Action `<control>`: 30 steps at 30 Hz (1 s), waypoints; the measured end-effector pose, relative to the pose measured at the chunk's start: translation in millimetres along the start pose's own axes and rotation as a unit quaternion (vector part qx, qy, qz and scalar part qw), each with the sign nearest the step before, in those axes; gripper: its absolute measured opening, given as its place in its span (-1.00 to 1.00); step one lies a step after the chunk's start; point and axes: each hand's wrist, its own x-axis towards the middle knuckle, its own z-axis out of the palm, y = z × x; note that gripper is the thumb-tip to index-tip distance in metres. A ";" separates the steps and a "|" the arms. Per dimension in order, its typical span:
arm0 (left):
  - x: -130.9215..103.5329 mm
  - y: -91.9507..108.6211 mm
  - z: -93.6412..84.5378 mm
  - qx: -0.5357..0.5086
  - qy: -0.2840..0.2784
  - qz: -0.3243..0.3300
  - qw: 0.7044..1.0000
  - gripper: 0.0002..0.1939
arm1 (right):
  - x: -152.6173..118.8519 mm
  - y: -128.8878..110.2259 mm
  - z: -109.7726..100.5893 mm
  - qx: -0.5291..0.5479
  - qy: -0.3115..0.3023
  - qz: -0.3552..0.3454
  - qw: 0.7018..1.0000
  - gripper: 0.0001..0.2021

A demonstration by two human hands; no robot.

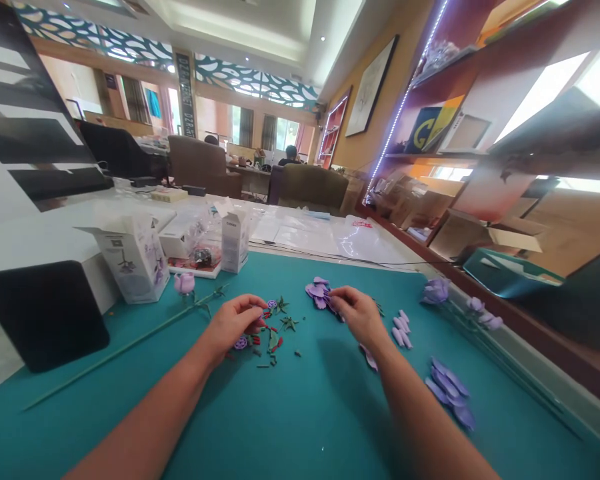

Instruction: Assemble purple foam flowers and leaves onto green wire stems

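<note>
My left hand (236, 323) is closed in a pinch over small loose parts; what its fingers hold, if anything, is hidden. Around it lie red pieces (266, 328), a purple round piece (241, 343) and green star-shaped leaf pieces (289, 323). At the pile of purple petals (319, 291), my right hand (359, 312) has thumb and fingers pinched on a petal at the pile's near right edge. Beneath my right wrist another petal (369, 357) is partly covered. Left of my left hand lies a purple toy flower (185, 284) on a long green stem (130, 340).
Rolled lilac pieces (401, 330) and more petals (450, 390) lie on the right of the green mat (280, 427). Long-stemmed purple flowers (436, 291) rest at the right edge. Opened boxes (133, 260) and a black tablet-like panel (45, 313) stand at left. People sit in the background.
</note>
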 end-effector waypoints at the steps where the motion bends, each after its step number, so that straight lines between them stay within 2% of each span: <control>1: -0.8 0.4 0.6 0.003 -0.003 -0.002 1.000 -0.69 | 3.2 13.1 -15.6 -0.036 0.015 0.025 0.999 -0.74; 4: -2.7 1.3 2.1 0.008 -0.009 0.001 1.000 -0.69 | 11.1 55.6 -62.1 -0.152 0.057 0.109 0.981 -0.76; 7: -3.3 1.0 2.8 0.014 -0.013 0.005 1.000 -0.69 | 15.4 95.7 -97.5 -0.244 0.067 0.194 0.948 -0.72; 10: -2.7 -0.4 2.6 0.020 -0.022 0.001 1.000 -0.66 | 18.0 126.3 -115.2 -0.300 0.043 0.265 0.915 -0.73; 13: -2.1 -0.9 1.8 0.025 -0.035 -0.003 0.999 -0.65 | 22.4 145.0 -118.7 -0.332 0.014 0.322 0.887 -0.77; 18: -1.7 -1.3 0.3 0.041 -0.048 -0.007 0.998 -0.66 | 34.2 158.4 -113.0 -0.350 -0.017 0.366 0.862 -0.71; 23: 2.8 -10.1 -1.3 0.045 -0.072 0.004 0.996 -0.60 | 40.5 161.8 -109.3 -0.348 0.002 0.379 0.857 -0.76; 27: 5.6 -13.9 -1.1 0.058 -0.095 0.018 0.994 -0.56 | 39.3 151.8 -109.7 -0.321 0.050 0.358 0.875 -0.80; 30: 4.4 -12.8 0.8 0.077 -0.096 0.021 0.992 -0.54 | 41.5 132.2 -104.0 -0.267 0.085 0.300 0.912 -0.77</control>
